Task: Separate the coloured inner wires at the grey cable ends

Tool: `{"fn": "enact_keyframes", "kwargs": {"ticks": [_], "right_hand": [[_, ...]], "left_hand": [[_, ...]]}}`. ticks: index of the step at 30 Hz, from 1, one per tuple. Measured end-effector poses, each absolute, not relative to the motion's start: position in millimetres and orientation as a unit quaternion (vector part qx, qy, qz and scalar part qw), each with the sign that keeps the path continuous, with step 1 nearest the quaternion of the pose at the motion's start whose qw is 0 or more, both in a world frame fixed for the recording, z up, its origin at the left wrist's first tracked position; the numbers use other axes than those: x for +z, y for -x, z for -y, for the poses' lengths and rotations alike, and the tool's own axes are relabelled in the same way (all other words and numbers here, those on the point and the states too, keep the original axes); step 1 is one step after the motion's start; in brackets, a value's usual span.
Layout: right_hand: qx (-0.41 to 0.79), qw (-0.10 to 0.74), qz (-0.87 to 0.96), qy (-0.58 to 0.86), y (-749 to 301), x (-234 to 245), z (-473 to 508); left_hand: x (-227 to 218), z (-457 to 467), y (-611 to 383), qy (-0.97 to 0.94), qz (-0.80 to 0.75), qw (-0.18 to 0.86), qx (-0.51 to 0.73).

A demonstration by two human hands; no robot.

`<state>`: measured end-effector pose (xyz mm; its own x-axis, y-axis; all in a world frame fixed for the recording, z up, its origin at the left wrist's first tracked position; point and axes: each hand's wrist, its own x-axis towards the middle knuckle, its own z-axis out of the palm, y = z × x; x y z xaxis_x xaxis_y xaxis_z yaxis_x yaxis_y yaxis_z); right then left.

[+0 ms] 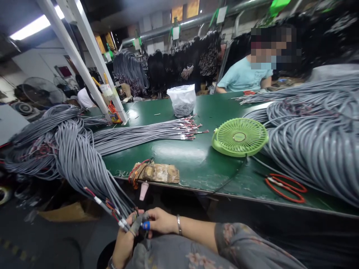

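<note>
My left hand [125, 239] is closed round the ends of several grey cables [98, 200], close in front of my body and below the table edge. White bands and thin coloured wires show at those ends. My right hand [162, 221] meets it there, fingers pinched together, with blue tape round one finger. What sits between the right fingertips is too small and covered to make out. From my hands the cables run up to a thick grey bundle [75, 149] draped over the table's left end.
On the green table [179, 153] lie a row of grey cables [140, 135], a cardboard-wrapped block [161, 173], a green fan [239, 137] and red-handled scissors [286, 186]. A white bag [182, 99] stands behind. Coiled cables [316, 138] fill the right. A person [244, 74] sits opposite.
</note>
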<state>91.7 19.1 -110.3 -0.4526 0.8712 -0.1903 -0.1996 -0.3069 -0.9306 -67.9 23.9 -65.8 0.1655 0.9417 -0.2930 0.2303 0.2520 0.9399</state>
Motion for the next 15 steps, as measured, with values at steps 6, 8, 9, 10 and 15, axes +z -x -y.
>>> {"fn": "enact_keyframes", "kwargs": {"ticks": [6, 8, 9, 10, 15], "right_hand": [[0.659, 0.423, 0.425, 0.454, -97.7, -111.4, -18.6], [0.643, 0.439, 0.423, 0.464, -100.1, -106.7, -18.8], [0.638, 0.445, 0.425, 0.464, -101.3, -103.5, -18.7], [0.635, 0.448, 0.429, 0.460, -102.6, -99.9, -18.3], [0.643, 0.438, 0.460, 0.429, -107.5, -84.0, -14.7]], "left_hand": [[-54.8, -17.9, 60.7, -0.568, -0.574, 0.495, 0.320], [-52.4, -17.7, 60.3, -0.583, -0.570, 0.492, 0.307], [-51.8, -17.8, 60.5, -0.588, -0.567, 0.492, 0.300], [-51.5, -18.1, 60.8, -0.592, -0.564, 0.495, 0.296], [-48.1, -19.2, 59.8, -0.593, -0.534, 0.531, 0.286]]}}
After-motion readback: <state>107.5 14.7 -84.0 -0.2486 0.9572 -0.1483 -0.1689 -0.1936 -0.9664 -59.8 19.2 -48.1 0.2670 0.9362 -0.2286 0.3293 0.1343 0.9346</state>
